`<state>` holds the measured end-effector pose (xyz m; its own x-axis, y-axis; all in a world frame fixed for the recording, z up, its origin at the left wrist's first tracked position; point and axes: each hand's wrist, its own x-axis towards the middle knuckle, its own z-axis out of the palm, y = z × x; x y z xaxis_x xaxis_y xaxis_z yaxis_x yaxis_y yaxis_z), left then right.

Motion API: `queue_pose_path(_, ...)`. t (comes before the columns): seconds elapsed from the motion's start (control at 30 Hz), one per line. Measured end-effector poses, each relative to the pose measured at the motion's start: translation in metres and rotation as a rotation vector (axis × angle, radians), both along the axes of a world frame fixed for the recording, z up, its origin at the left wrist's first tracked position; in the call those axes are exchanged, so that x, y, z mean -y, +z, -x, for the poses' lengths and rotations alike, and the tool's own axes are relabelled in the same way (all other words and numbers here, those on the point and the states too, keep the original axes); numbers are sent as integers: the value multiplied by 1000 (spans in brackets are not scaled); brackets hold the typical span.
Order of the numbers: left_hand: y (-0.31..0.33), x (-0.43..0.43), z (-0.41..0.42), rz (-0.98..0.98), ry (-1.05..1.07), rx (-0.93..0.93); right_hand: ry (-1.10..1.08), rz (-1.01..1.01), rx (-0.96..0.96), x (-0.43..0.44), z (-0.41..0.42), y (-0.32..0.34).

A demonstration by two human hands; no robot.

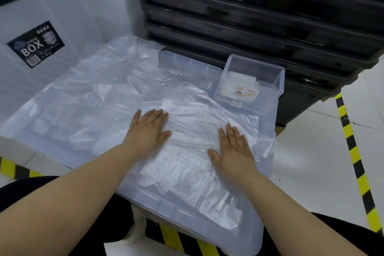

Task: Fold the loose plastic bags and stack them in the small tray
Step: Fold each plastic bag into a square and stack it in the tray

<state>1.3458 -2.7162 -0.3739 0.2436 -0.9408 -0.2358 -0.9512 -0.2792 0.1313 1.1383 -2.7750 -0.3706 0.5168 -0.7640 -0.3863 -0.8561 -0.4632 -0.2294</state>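
Bags everywhere on this one. Far left there's a white storage box (35, 43) with a BOX sticker. Next to it a heap of loose plastic bags (83, 97) spreads over the left half of a big translucent lid (228, 233), which seems to serve as the work surface.

Left hand (148, 129) lies flat near the middle, fingers straight, grip wide and holding nothing. Between the hands is the bag being worked (193, 129), spread out but full of wrinkles. Right hand (233, 147) mirrors the left: palm down, grip wide, just pressing.

Small tray (279, 87) stands at the lid's far right corner, well apart from the hands. It looks like a stack of folded bags (241, 78) is already in it. Behind that are black crates (249, 18).

My read is that this is the flattening step before the first fold. To do it well I'd sweep both palms outward from the middle so trapped air gets out. Keep the pressure light, because thin film slides and bunches. Also check that only one bag is under the hands, since the clear bags overlap and it's hard to tell where one ends. Square the edges first, then fold down to something narrower than the tray.
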Motion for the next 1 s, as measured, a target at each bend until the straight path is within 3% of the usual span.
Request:
queue_pose_path(0.13, 14, 17, -5, 125, -44, -28, 4, -6, 13, 2, 0, 1)
queue_pose_path(0.43, 28, 63, 15, -158, -71, -62, 25, -24, -18, 9, -1, 3)
queue_pose_path(0.77, 40, 64, 17, -283, -14, -58, 46, -3, 18, 9, 2, 2)
queue_pose_path(1.0, 65, 44, 9, -174, 95, -393, 35, 89, 127, 9, 3, 11)
